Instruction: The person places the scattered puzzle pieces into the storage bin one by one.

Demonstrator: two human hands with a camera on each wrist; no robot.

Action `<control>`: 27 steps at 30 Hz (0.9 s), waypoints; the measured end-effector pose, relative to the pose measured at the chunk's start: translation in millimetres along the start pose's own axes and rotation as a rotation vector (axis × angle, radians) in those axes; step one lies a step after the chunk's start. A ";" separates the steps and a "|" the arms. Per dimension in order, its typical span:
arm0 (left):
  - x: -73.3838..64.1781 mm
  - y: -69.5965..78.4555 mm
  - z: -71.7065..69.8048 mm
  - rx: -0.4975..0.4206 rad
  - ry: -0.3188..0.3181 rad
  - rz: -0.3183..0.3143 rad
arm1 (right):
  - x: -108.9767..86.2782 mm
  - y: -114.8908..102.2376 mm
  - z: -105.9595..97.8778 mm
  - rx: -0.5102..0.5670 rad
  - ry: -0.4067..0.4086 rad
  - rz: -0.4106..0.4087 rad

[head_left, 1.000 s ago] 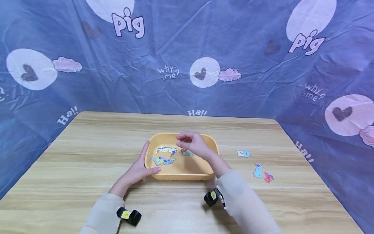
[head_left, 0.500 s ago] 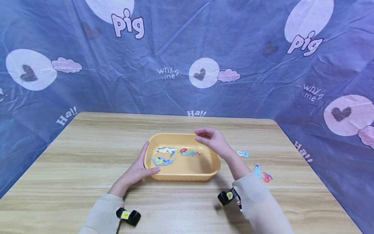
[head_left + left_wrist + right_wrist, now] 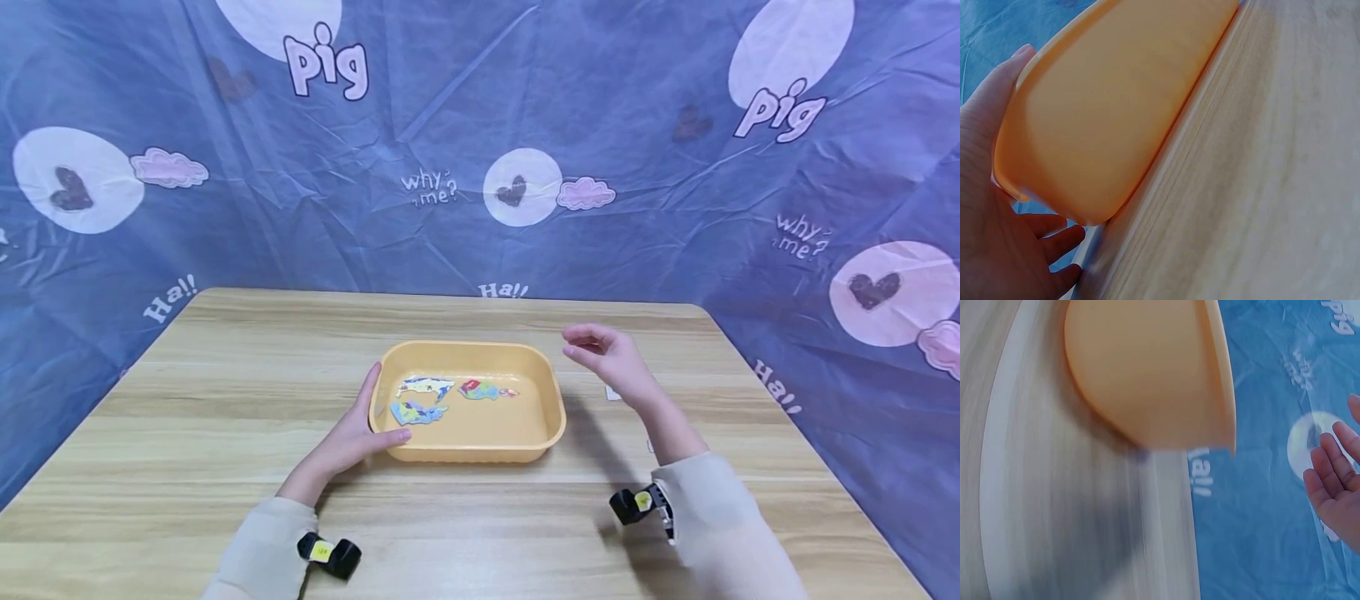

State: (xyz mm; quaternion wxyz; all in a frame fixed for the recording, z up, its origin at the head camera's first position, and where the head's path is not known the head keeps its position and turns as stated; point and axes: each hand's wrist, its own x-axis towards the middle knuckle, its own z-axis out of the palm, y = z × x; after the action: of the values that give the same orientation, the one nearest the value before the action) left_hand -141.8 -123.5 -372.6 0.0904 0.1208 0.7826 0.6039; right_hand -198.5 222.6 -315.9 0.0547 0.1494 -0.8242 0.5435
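A yellow plastic tray (image 3: 551, 417) sits mid-table with several coloured puzzle pieces (image 3: 422, 398) lying flat inside. My left hand (image 3: 358, 432) holds its near-left corner, thumb along the front wall and fingers up the left side; the left wrist view shows the palm of the left hand (image 3: 997, 206) against the tray (image 3: 1116, 106). My right hand (image 3: 603, 352) hovers just past the tray's right rim, fingers loosely curled and holding nothing. The right wrist view shows the right hand (image 3: 1335, 481) empty beside the tray (image 3: 1147, 375).
The wooden table (image 3: 225, 375) is backed and flanked by a blue printed cloth (image 3: 450, 125). A white edge of a loose puzzle piece (image 3: 612, 393) shows on the table behind my right wrist; other pieces there are hidden by the arm.
My right hand has moved from above the tray's middle to the right, past its rim, and now covers the loose pieces on the table. The left hand and tray have stayed put.
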 end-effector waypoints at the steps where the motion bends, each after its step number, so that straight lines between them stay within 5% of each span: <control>1: 0.1 -0.1 0.0 0.002 -0.001 0.001 | -1.5 1.9 -4.1 -0.006 0.007 0.004; 18: 0.7 -0.4 0.3 -0.010 -0.003 0.006 | -35.3 45.8 -51.6 -0.135 0.099 0.084; 27: 0.4 -0.2 -0.3 -0.014 -0.002 0.004 | -45.8 91.6 -69.8 -0.166 0.151 0.079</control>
State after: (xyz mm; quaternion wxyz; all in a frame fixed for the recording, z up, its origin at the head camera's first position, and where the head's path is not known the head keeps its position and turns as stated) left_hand -142.3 -123.7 -372.7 0.0909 0.1222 0.7780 0.6095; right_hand -188.1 328.2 -379.9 0.1072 0.0703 -0.8652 0.4848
